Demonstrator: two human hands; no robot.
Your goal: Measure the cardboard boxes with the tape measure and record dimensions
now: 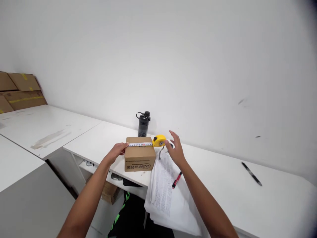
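Observation:
A small brown cardboard box point(139, 154) with dark printing on its front stands on the white table. Across its top lies the pulled-out blade of a yellow tape measure point(158, 141), whose case rests against the box's upper right edge. My left hand point(117, 152) pinches the blade's end at the box's left edge. Just right of the case is my right hand point(176, 151), fingers spread and curved, holding nothing; whether the thumb touches the case I cannot tell. A black strap point(161, 153) hangs below the case.
Behind the box stands a dark water bottle point(143, 125). Handwritten papers point(164, 195) overhang the table's front edge, with a red pen point(176, 180) on them. A black pen point(251, 174) lies farther right. Cardboard boxes point(24, 96) are stacked at far left, and a shelf point(92, 168) runs under the tabletop.

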